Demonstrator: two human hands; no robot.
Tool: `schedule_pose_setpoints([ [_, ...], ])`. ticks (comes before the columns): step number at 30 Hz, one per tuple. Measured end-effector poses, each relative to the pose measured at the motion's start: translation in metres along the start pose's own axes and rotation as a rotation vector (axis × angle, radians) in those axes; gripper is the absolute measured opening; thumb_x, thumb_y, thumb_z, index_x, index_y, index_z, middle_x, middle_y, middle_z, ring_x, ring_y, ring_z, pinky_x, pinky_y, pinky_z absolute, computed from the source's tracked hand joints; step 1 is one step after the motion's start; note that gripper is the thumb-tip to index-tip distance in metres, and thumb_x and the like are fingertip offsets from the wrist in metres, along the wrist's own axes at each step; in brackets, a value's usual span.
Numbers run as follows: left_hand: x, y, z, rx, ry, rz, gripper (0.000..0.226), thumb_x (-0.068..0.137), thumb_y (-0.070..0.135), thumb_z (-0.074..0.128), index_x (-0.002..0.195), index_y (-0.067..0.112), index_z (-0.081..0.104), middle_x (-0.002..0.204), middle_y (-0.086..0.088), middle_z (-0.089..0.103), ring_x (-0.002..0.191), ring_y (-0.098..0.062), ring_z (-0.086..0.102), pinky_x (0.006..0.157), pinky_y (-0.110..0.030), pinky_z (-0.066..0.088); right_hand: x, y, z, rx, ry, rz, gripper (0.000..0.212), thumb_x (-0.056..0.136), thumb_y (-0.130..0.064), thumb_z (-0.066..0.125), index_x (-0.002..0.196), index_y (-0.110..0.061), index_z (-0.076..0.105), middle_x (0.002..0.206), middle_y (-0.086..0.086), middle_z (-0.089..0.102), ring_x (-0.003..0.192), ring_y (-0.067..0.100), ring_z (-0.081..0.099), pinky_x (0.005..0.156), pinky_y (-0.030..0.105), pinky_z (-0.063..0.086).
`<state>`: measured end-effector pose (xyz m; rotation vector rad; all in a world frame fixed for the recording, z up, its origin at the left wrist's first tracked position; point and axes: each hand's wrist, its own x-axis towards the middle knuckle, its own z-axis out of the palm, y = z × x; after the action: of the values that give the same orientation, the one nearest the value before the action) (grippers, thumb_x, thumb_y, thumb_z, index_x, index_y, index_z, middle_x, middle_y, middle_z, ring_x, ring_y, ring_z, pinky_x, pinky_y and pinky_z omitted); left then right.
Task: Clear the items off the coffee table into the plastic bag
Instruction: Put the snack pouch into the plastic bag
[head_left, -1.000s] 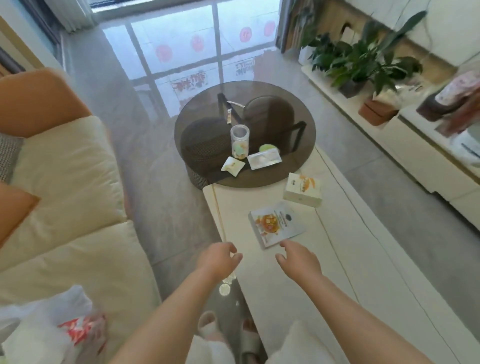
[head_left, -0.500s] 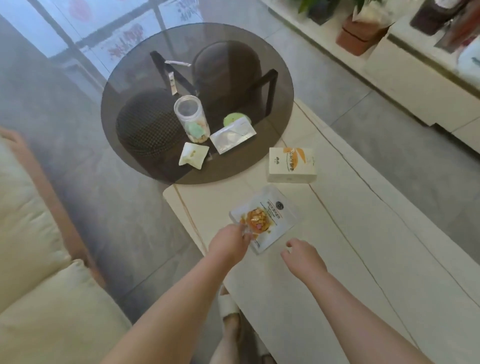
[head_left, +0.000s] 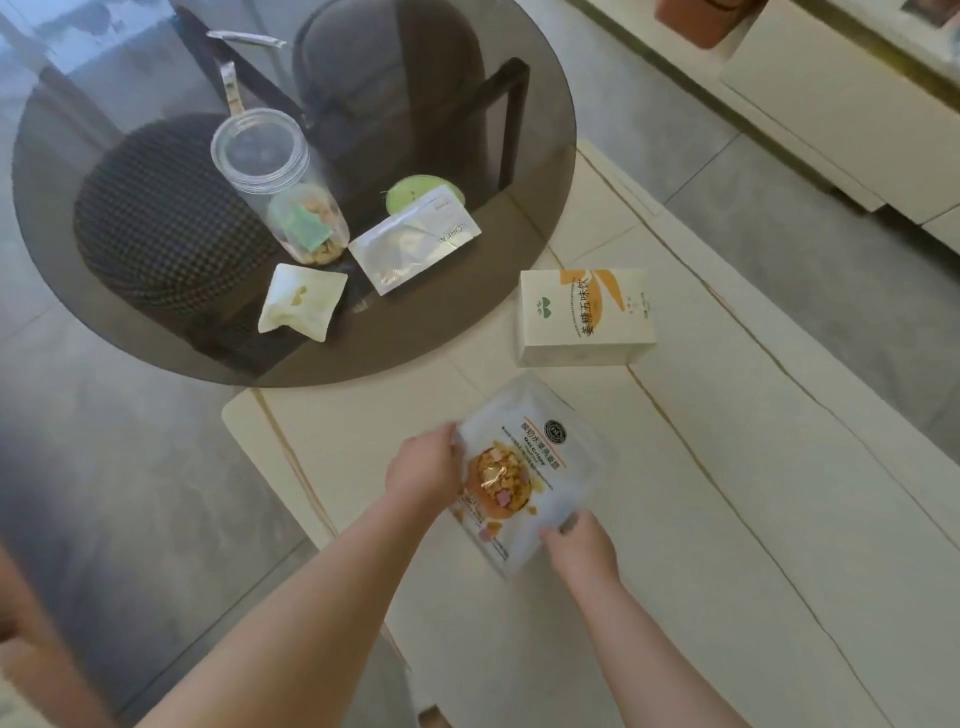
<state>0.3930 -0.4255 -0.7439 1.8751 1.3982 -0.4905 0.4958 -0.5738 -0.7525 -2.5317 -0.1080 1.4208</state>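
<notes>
A white cereal pouch (head_left: 530, 467) lies on the cream coffee table (head_left: 727, 519). My left hand (head_left: 423, 470) grips its left edge and my right hand (head_left: 579, 545) pinches its near right corner. Beyond it stands a cream box with orange print (head_left: 584, 317). On the round smoked-glass table (head_left: 156, 338) sit a clear jar with snacks (head_left: 283, 189), a silver sachet (head_left: 415, 239), a small white packet (head_left: 301, 301), a green round item (head_left: 421, 192) and two thin sticks (head_left: 234, 88). The plastic bag is out of view.
Grey tiled floor (head_left: 130, 493) lies left of the coffee table. A low cream cabinet (head_left: 831, 114) runs along the right side. Two dark stools (head_left: 171, 223) show through the glass top.
The view has moved in closer over the tables. Both hands have reached forward and taken hold of the cereal pouch. The sofa and bag have dropped out of view.
</notes>
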Motion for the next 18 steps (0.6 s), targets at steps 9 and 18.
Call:
schedule_pose_setpoints([
  [9,-0.030,-0.022,0.012,-0.371,0.031,-0.290,0.008,0.087,0.017,0.053,0.095,0.017,0.057,0.094,-0.001,0.058,0.088,-0.021,0.054,0.075,-0.028,0.045,-0.017,0.003,-0.009,0.156,0.160,-0.081,0.004,0.089,-0.009,0.055,0.086,-0.009,0.056,0.079,0.004,0.057,0.075,0.025,0.053,0.054,0.026,0.034],
  [18,-0.151,-0.051,-0.021,-0.854,0.172,-0.403,0.022,0.090,0.018,0.063,0.072,0.017,0.049,0.084,-0.003,0.057,0.081,-0.023,0.053,0.077,-0.036,0.047,-0.117,-0.018,-0.043,0.295,0.029,-0.315,0.005,0.092,-0.013,0.052,0.091,-0.008,0.051,0.078,0.001,0.053,0.072,0.020,0.048,0.058,0.026,0.036],
])
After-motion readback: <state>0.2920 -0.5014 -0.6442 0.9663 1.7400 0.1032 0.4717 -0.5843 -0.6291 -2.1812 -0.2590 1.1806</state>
